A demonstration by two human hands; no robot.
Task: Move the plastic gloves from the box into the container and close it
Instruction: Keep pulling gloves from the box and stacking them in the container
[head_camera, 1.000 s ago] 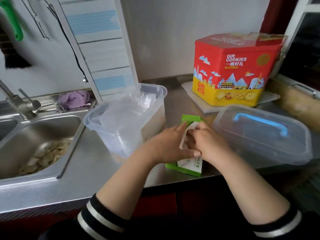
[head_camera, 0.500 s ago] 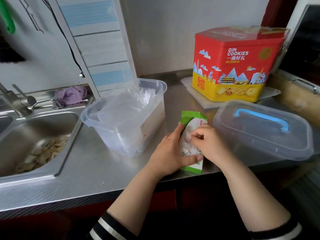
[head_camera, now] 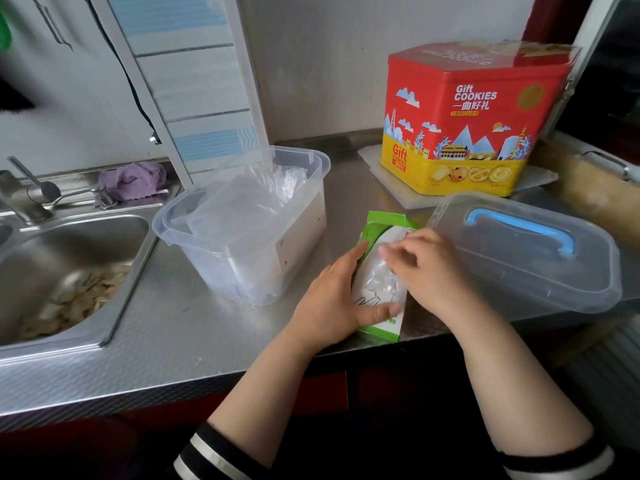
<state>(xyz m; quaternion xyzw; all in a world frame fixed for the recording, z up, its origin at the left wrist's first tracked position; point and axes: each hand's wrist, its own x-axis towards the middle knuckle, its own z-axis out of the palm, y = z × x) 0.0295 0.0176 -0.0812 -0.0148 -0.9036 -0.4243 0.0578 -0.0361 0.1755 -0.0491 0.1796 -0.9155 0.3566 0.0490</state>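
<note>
A green and white glove box [head_camera: 379, 233] lies flat near the counter's front edge. My left hand [head_camera: 334, 299] grips its left side, thumb across the near end. My right hand [head_camera: 426, 271] reaches into the box opening and pinches crumpled clear plastic gloves [head_camera: 379, 280] that bulge out of it. To the left stands the open clear container [head_camera: 304, 220] with several clear gloves piled inside [head_camera: 242, 206]. Its clear lid with a blue handle [head_camera: 526, 258] lies on the counter to the right of my hands.
A red and yellow cookie tin [head_camera: 467, 119] stands at the back right on a white mat. A steel sink [head_camera: 69, 271] with scraps in it lies at the left, with a tap and a purple cloth [head_camera: 133, 180] behind. The counter's front edge runs just under my wrists.
My right hand has dug into the box opening and a wad of clear gloves now shows there. The left hand keeps its hold on the box.
</note>
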